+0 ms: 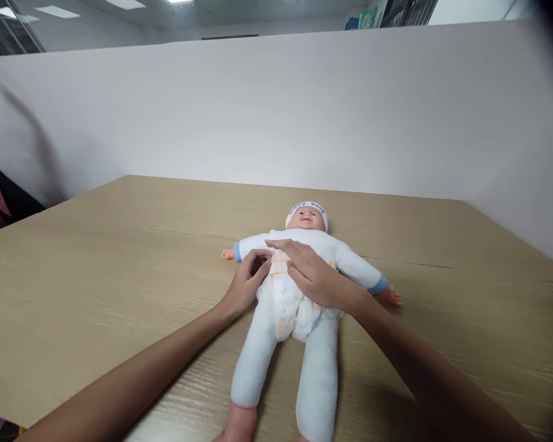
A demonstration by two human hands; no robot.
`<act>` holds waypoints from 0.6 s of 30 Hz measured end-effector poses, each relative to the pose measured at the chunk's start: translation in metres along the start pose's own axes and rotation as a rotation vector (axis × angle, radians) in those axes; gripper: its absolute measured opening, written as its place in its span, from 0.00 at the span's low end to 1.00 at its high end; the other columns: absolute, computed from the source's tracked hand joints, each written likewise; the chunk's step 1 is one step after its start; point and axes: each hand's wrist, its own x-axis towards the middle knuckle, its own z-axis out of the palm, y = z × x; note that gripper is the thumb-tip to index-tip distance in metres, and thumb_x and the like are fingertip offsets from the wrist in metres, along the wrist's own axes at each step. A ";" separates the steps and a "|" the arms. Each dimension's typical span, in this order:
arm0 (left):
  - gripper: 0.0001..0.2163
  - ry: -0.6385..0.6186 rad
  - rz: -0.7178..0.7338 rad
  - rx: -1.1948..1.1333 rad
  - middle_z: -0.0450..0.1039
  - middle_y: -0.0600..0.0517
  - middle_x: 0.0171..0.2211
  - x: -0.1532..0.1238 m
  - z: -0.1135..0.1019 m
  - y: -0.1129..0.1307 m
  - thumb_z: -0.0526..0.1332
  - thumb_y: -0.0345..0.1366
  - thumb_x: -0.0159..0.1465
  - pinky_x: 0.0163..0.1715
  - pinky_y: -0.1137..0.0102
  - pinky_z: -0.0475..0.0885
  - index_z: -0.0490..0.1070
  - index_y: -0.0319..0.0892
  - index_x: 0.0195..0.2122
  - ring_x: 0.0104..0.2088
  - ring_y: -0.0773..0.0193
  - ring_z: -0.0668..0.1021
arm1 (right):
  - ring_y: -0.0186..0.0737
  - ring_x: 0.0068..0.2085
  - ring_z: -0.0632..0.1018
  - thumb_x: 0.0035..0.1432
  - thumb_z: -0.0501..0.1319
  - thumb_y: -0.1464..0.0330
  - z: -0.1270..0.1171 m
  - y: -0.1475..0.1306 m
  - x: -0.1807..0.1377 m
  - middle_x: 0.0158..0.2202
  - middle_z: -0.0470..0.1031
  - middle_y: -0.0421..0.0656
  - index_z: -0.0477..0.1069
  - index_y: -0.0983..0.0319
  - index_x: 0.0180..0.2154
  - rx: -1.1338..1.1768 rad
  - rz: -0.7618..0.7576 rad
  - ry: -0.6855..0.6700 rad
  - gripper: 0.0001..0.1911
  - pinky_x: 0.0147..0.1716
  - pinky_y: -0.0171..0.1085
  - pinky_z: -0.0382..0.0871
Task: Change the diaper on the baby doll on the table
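A baby doll (pixel 304 239) in a white suit with blue cuffs and a white cap lies on its back, feet toward me. Around its hips is a white diaper (pixel 283 307) with orange and blue prints. My left hand (pixel 251 276) is at the diaper's left waist edge, thumb and fingers curled close together there; whether they pinch the edge is hidden. Across the doll's belly lies my right hand (pixel 316 273), its fingers stretched out over the diaper's front.
The doll rests on a wide wooden table (pixel 120 264) with thin seams in its top. A white partition (pixel 276 116) rises behind the table. Something pink and black (pixel 0 196) stands beyond the left edge.
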 end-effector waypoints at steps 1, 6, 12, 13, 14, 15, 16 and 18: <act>0.11 -0.008 0.001 -0.013 0.73 0.50 0.45 0.001 0.000 0.000 0.62 0.45 0.72 0.48 0.67 0.68 0.72 0.43 0.48 0.46 0.59 0.74 | 0.46 0.70 0.65 0.70 0.46 0.75 0.000 0.000 0.000 0.68 0.67 0.47 0.57 0.55 0.70 0.000 0.002 -0.002 0.31 0.70 0.55 0.59; 0.12 -0.113 -0.081 -0.089 0.66 0.54 0.38 0.005 -0.007 0.001 0.62 0.47 0.71 0.41 0.69 0.64 0.67 0.43 0.41 0.39 0.62 0.68 | 0.47 0.69 0.66 0.69 0.47 0.75 0.001 0.002 0.000 0.67 0.68 0.47 0.57 0.54 0.71 0.007 0.002 -0.004 0.31 0.69 0.56 0.60; 0.13 -0.297 -0.143 -0.194 0.63 0.55 0.35 0.012 -0.020 -0.001 0.62 0.47 0.70 0.37 0.70 0.61 0.66 0.42 0.39 0.35 0.64 0.65 | 0.47 0.68 0.66 0.70 0.47 0.75 0.002 0.003 -0.001 0.67 0.68 0.47 0.57 0.55 0.71 -0.010 0.011 -0.009 0.31 0.69 0.55 0.59; 0.13 -0.306 -0.151 -0.211 0.63 0.54 0.36 0.013 -0.021 -0.002 0.63 0.47 0.70 0.37 0.69 0.62 0.66 0.42 0.39 0.35 0.64 0.66 | 0.47 0.68 0.67 0.70 0.47 0.75 0.002 0.003 0.000 0.67 0.68 0.47 0.57 0.56 0.71 -0.013 0.016 -0.012 0.31 0.69 0.55 0.60; 0.13 -0.309 -0.160 -0.224 0.64 0.54 0.36 0.014 -0.023 -0.003 0.63 0.47 0.70 0.37 0.69 0.62 0.65 0.42 0.39 0.35 0.64 0.66 | 0.47 0.68 0.67 0.70 0.47 0.75 0.002 0.003 0.000 0.67 0.68 0.47 0.57 0.56 0.71 -0.015 0.021 -0.014 0.31 0.69 0.55 0.60; 0.13 -0.305 -0.167 -0.231 0.64 0.54 0.36 0.015 -0.024 -0.004 0.63 0.47 0.70 0.37 0.69 0.62 0.65 0.43 0.40 0.35 0.64 0.66 | 0.47 0.68 0.67 0.70 0.47 0.75 0.003 0.003 0.000 0.67 0.69 0.48 0.57 0.57 0.71 -0.017 0.023 -0.014 0.30 0.69 0.55 0.60; 0.13 -0.297 -0.171 -0.228 0.64 0.55 0.35 0.015 -0.025 -0.005 0.63 0.47 0.70 0.37 0.69 0.62 0.65 0.43 0.40 0.34 0.64 0.66 | 0.47 0.67 0.68 0.70 0.47 0.75 0.003 0.002 0.001 0.66 0.69 0.48 0.58 0.57 0.70 -0.018 0.022 -0.012 0.30 0.68 0.56 0.60; 0.13 -0.277 -0.171 -0.207 0.64 0.55 0.33 0.017 -0.027 -0.007 0.63 0.47 0.70 0.37 0.69 0.63 0.65 0.44 0.40 0.34 0.64 0.66 | 0.48 0.67 0.68 0.70 0.47 0.75 0.003 0.002 0.001 0.66 0.69 0.48 0.58 0.57 0.70 -0.020 0.014 -0.006 0.30 0.68 0.56 0.61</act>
